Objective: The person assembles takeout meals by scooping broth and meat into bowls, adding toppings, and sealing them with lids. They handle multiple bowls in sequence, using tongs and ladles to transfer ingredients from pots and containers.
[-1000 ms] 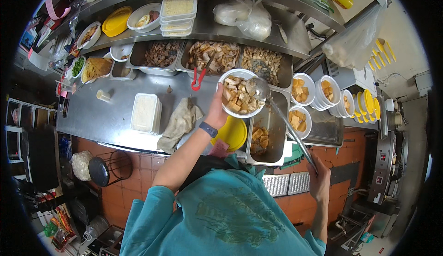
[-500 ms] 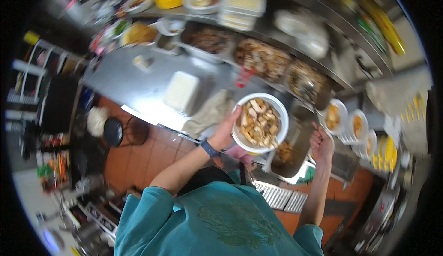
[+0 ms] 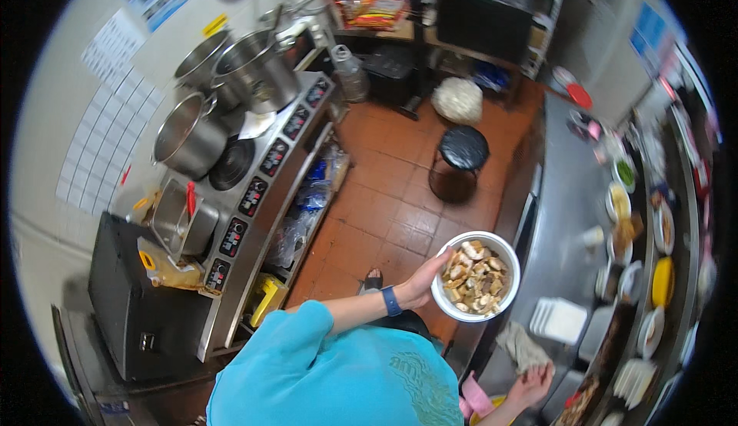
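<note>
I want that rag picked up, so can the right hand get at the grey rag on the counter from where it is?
Probably yes. The right hand is empty and low by the counter edge, with the rag just above it and nothing between them. The left hand holds the bowl.

The bowl (image 3: 476, 275) of food is right of the stove (image 3: 254, 188). Pots (image 3: 231, 88) sit on the stove. The stool (image 3: 461, 149) stands behind the bowl. The counter (image 3: 557, 218) is right of the bowl.

1 head-worn fisheye looks steeply down from close above the person's shoulders onto the tiled floor (image 3: 384, 195).
</note>
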`<move>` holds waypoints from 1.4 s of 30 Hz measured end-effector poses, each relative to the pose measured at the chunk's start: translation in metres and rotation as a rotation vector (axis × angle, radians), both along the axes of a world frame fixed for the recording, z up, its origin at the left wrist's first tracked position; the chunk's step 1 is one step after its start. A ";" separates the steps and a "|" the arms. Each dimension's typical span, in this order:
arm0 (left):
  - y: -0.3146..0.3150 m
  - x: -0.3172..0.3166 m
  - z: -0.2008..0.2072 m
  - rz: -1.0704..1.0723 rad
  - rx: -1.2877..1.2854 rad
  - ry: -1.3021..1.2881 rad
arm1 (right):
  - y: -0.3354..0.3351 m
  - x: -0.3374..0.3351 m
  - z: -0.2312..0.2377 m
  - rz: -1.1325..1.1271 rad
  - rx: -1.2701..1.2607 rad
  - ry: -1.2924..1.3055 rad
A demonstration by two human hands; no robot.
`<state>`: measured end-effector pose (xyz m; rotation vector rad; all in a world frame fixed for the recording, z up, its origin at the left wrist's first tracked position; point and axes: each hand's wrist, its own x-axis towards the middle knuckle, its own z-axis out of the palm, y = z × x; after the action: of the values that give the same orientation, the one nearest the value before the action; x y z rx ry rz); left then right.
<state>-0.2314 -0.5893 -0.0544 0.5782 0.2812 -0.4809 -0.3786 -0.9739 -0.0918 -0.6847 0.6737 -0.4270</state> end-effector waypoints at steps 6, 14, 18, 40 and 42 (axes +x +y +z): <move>0.209 0.013 -0.021 0.479 0.024 0.042 | 0.287 0.265 0.076 0.840 -0.412 -0.114; 0.393 -0.029 -0.057 0.922 -0.011 0.120 | 0.790 0.296 0.164 1.754 -1.013 -1.088; 0.419 -0.028 -0.053 1.102 -0.159 0.041 | 0.984 0.191 0.129 1.711 -1.386 -1.767; 0.629 0.032 -0.040 1.892 0.076 0.085 | 1.233 0.374 0.294 1.526 -2.169 -1.970; 0.641 0.031 -0.045 1.919 -0.006 0.105 | 1.287 0.380 0.287 1.451 -2.465 -1.832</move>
<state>-0.2006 0.0520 -0.0991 0.0798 0.7744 1.3440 0.0011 0.3132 0.1949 1.8116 2.3499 0.0409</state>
